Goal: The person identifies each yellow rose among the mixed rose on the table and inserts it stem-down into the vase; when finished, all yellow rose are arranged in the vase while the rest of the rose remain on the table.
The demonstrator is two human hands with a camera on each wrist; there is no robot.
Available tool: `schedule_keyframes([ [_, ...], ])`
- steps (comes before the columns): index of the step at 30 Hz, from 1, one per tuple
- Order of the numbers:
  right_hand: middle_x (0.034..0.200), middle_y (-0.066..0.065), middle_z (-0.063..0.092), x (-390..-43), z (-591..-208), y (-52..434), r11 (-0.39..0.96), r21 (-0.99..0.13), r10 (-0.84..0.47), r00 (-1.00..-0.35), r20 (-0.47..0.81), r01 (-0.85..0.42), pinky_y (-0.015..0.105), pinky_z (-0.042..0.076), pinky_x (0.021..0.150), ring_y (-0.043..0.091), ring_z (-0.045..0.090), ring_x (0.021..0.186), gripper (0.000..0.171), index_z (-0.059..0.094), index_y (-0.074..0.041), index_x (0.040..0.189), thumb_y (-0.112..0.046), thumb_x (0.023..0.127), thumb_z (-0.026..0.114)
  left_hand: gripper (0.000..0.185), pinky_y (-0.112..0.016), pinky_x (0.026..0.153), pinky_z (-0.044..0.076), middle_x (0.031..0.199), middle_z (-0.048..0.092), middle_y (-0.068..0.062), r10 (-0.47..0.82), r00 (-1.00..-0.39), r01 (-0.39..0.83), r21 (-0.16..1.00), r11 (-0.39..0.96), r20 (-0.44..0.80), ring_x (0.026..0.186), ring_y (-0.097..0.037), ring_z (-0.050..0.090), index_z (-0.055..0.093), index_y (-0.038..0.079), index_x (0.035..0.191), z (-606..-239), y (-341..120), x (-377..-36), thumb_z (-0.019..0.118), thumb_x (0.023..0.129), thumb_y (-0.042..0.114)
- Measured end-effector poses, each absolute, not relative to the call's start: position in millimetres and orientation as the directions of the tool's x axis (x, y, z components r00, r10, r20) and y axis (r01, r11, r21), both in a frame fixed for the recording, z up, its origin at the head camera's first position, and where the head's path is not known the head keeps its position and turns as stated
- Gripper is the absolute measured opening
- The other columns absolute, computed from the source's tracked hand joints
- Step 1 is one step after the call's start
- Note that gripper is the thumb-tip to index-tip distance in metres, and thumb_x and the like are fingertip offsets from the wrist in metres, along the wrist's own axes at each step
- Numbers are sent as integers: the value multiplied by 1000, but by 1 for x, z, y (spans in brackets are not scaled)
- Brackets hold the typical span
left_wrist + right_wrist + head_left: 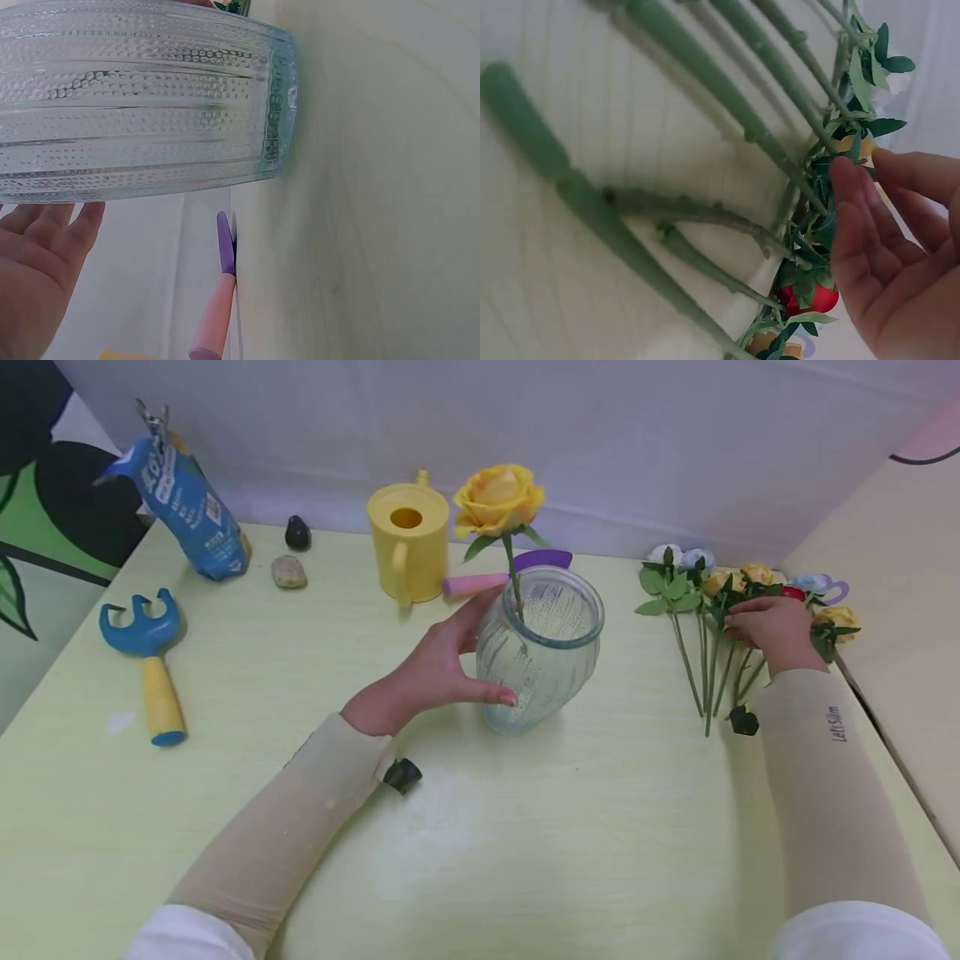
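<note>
In the head view my left hand [438, 668] holds a clear ribbed glass vase [540, 693], thumb on its near side and the other fingers behind. The vase leans slightly; whether its base fully touches the table I cannot tell. One yellow rose [498, 502] stands in it, its stem against the rim. My right hand [772, 627] is over a bunch of artificial flowers at the right. In the right wrist view its bent fingertips [844, 172] touch leaves below a yellow bloom, beside several green stems [705, 82] and a red rose [821, 298]. Whether they pinch a stem is unclear.
Behind the vase stand a yellow watering can [408, 543] and a purple trowel with pink handle [472, 583]. Left lie a blue hand rake [153, 668], a black stone [297, 533] and a beige stone [288, 572], near a clipped blue bag [195, 518]. White fabric backs the table.
</note>
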State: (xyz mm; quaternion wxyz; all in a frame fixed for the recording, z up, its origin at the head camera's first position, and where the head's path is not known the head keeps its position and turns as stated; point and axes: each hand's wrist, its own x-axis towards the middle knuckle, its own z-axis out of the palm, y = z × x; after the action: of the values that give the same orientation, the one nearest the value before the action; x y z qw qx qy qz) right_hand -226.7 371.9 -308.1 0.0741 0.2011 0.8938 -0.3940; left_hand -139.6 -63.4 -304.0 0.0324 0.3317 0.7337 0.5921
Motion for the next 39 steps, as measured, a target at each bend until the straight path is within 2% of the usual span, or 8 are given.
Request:
schedule_keyframes([
  [10, 78, -11, 64, -228, -319, 371, 714, -605, 155, -922, -355, 353, 31, 51, 69, 2, 61, 66, 53, 43, 0, 136, -21, 90, 59, 109, -37, 94, 44, 141, 39, 1, 525, -785, 437, 895, 92, 330, 117, -16, 49, 21, 20, 148, -303, -63, -139, 86, 62, 9],
  [16, 116, 17, 58, -223, -324, 369, 763, -572, 126, -937, -325, 301, 44, 48, 81, 1, 57, 68, 50, 49, 0, 131, -25, 89, 61, 109, -37, 93, 44, 141, 40, 2, 526, -784, 438, 894, 91, 331, 117, -16, 49, 21, 21, 148, -303, -63, -139, 86, 62, 9],
  [21, 91, 8, 66, -223, -326, 368, 797, -540, 140, -952, -271, 271, 49, 47, 81, 2, 56, 64, 47, 56, 4, 122, -25, 86, 65, 108, -37, 93, 45, 140, 41, 2, 525, -782, 442, 893, 88, 335, 117, -15, 49, 21, 21, 148, -303, -63, -139, 86, 62, 10],
  [23, 89, 7, 65, -223, -326, 367, 798, -538, 149, -954, -260, 271, 49, 47, 81, 2, 56, 62, 47, 57, 5, 121, -24, 85, 65, 108, -37, 93, 45, 140, 41, 2, 525, -783, 440, 894, 90, 333, 117, -15, 49, 21, 22, 148, -304, -63, -139, 86, 62, 10],
  [28, 122, 23, 54, -222, -325, 367, 725, -599, 194, -936, -294, 339, 41, 49, 82, -3, 56, 64, 52, 50, 4, 129, -24, 88, 63, 108, -37, 93, 44, 140, 41, 2, 527, -783, 440, 893, 93, 331, 117, -16, 49, 21, 23, 148, -304, -63, -139, 86, 62, 10],
  [31, 124, 16, 53, -220, -324, 368, 666, -644, 219, -924, -315, 377, 31, 51, 78, -4, 57, 68, 53, 46, 0, 134, -25, 89, 61, 108, -36, 93, 44, 140, 41, 3, 527, -783, 441, 892, 97, 330, 117, -16, 49, 21, 23, 148, -304, -63, -139, 86, 62, 10],
  [36, 91, -13, 58, -215, -322, 369, 596, -705, 227, -923, -311, 384, 22, 51, 73, -3, 59, 72, 54, 45, -2, 135, -27, 90, 61, 108, -34, 93, 44, 141, 40, 2, 527, -785, 436, 895, 98, 325, 118, -16, 48, 21, 22, 148, -302, -63, -138, 86, 62, 10],
  [39, 82, -21, 57, -212, -320, 369, 568, -732, 218, -926, -308, 377, 23, 50, 77, -3, 60, 75, 57, 44, -4, 136, -31, 89, 61, 108, -35, 93, 44, 141, 40, 2, 525, -789, 434, 895, 107, 320, 118, -16, 48, 21, 22, 148, -303, -64, -138, 86, 62, 10],
])
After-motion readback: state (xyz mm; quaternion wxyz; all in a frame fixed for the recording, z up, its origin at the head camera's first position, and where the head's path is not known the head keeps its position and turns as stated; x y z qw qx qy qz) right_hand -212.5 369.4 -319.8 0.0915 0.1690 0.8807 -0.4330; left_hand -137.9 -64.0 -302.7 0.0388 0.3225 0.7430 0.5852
